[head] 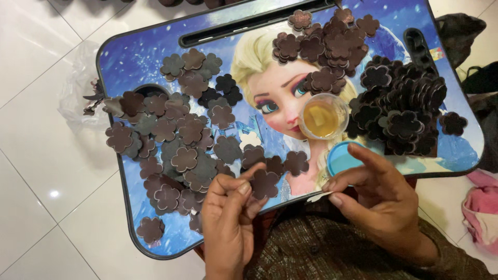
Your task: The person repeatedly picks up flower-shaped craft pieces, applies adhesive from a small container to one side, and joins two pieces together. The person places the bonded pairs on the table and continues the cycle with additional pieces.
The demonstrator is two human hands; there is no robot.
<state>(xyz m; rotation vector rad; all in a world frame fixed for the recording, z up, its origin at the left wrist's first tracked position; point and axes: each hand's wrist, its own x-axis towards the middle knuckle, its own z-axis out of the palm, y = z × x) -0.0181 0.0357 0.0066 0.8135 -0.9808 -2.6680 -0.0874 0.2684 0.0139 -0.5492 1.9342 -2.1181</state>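
My left hand [228, 218] pinches a dark brown flower-shaped cutout [264, 184] between thumb and fingertips at the near edge of a blue lap tray [129, 57] printed with a cartoon figure. My right hand [381, 199] holds a small pale flat piece [319, 196] by its fingertips, just below a blue round lid [340, 158]. A small clear cup of yellowish liquid [323, 116] stands mid-tray. Several brown flower cutouts [176, 135] lie spread over the tray's left half, and a denser heap of them [404, 111] sits at the right.
A white flower piece [250, 139] lies among the brown ones. A crumpled clear plastic bag [75, 93] rests on the white floor tiles to the left. Pink cloth [482, 210] and dark bags [459, 31] lie at the right. Brown patterned fabric [321, 249] covers my lap.
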